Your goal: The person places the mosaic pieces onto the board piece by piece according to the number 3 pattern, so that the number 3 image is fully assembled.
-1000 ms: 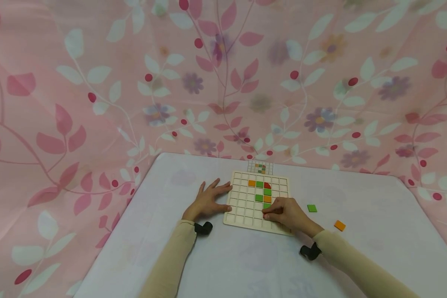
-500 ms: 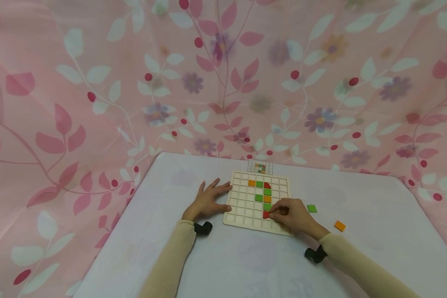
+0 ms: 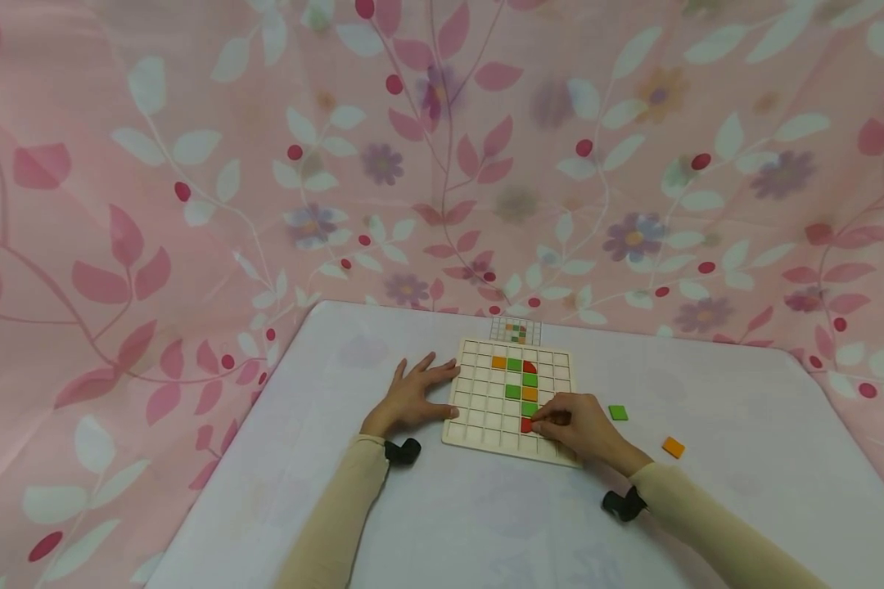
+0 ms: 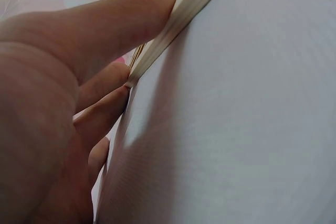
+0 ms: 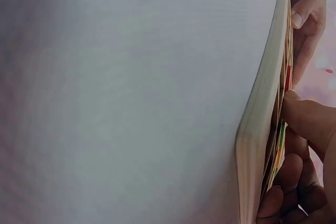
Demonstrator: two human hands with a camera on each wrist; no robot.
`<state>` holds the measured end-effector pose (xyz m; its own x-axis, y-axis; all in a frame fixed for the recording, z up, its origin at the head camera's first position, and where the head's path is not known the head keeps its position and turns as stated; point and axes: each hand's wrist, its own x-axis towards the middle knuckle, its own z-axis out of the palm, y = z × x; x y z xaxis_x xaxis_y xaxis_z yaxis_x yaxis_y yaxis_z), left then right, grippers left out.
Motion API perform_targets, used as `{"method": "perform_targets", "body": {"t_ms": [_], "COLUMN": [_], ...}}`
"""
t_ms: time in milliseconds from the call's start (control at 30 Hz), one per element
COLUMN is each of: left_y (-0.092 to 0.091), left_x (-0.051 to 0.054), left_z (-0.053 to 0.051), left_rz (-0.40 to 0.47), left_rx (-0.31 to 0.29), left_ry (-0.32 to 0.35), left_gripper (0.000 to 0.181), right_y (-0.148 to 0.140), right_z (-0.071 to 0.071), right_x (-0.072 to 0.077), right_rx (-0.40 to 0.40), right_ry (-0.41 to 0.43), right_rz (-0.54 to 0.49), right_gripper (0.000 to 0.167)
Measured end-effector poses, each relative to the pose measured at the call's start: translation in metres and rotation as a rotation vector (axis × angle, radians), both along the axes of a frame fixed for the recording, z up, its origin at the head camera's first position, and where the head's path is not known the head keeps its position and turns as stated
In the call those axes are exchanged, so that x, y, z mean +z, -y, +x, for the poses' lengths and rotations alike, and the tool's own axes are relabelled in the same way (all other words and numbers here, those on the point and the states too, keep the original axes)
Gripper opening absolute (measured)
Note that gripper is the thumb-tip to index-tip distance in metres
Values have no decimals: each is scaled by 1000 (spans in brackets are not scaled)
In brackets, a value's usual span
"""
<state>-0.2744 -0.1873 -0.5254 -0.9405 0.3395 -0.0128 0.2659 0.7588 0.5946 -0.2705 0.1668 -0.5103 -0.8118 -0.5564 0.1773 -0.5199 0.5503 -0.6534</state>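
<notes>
A pale wooden grid board (image 3: 479, 401) lies on the table, with orange, green and red tiles set in some of its cells. My left hand (image 3: 411, 401) rests against the board's left edge, fingers spread and thumb on the rim; the left wrist view shows the thumb (image 4: 131, 17) along that edge. With curled fingers, my right hand (image 3: 578, 425) pinches at the right side of a red tile (image 3: 526, 425) in a near cell. That tile lies just below a green tile (image 3: 529, 408). The right hand covers the board's near right cells.
A loose green tile (image 3: 618, 413) and a loose orange tile (image 3: 674, 447) lie right of the board on the white cloth (image 3: 486, 523). Behind the board is a small pattern card (image 3: 516, 330). A pink floral curtain (image 3: 442, 164) hangs beyond the table.
My right hand has shifted slightly right, uncovering most of the red tile, which now shows in its cell. The left hand and the board stay where they were.
</notes>
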Motion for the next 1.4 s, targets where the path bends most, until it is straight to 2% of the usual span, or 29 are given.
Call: {"method": "perform_targets", "body": {"t_ms": [367, 567, 800, 1067, 1167, 1400], "left_y": [-3, -4, -3, -2, -2, -1], "left_x": [0, 2, 0, 2, 1, -1], "left_z": [2, 2, 1, 1, 1, 2], "left_rz": [11, 20, -1, -1, -10, -6], "left_rx": [-7, -11, -25, -21, -23, -18], "left_ry": [7, 0, -2, -20, -20, -15], "left_gripper": [80, 80, 81, 81, 81, 81], "right_y": [-5, -19, -48, -87, -102, -121], "right_z": [1, 1, 0, -6, -6, -2], "right_x": [-2, 2, 11, 20, 22, 17], "right_rx": [22, -30, -96, -170, -196, -241], "right_ry": [8, -41, -79, -175, -169, -87], "right_rz": [-25, -11, 65, 183, 210, 277], "right_gripper": [11, 17, 18, 25, 29, 38]}}
